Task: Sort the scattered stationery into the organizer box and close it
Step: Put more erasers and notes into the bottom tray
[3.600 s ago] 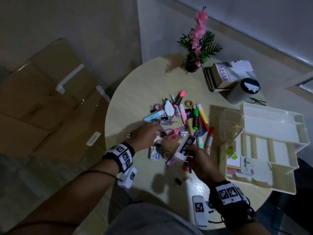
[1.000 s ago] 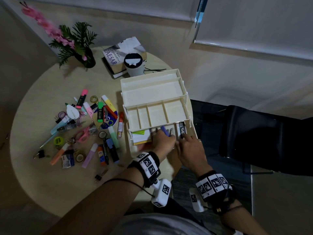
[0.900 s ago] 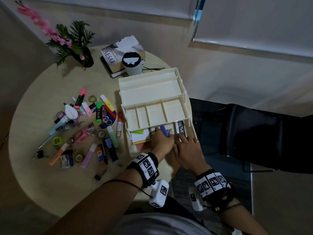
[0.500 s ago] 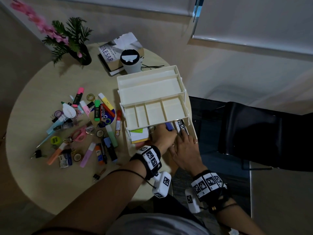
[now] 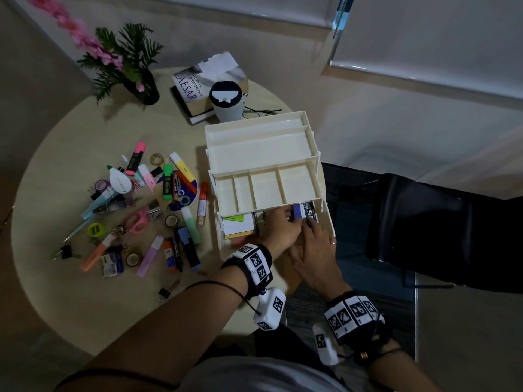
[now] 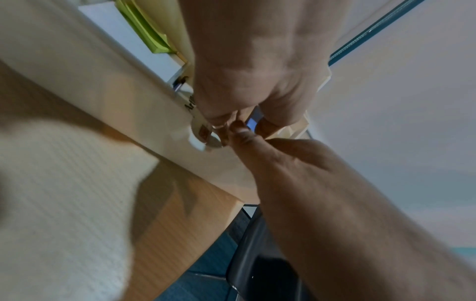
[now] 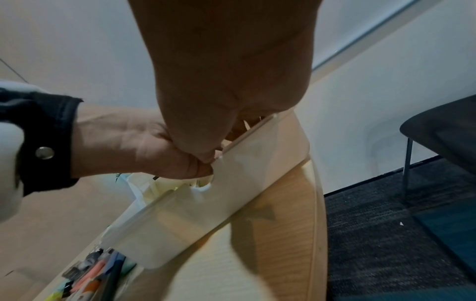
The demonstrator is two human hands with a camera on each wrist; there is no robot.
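The cream organizer box stands open in stepped tiers at the table's right edge. My left hand reaches into the bottom tray and its curled fingers pinch a small blue object, also showing between them as the blue object. My right hand lies beside it, fingers laid on a dark pack with white lettering. A white pad with green notes lies in the tray's left part. Scattered markers, scissors, tapes and clips cover the table left of the box.
A flower pot, stacked books and a white cup with a black lid stand behind the box. A black chair is close on the right. The table edge runs just under the box's front wall.
Both hands went from the stationery pile to the box's bottom tray. Over the last second they pushed slightly deeper, the blue object sliding towards the upper tier's edge.
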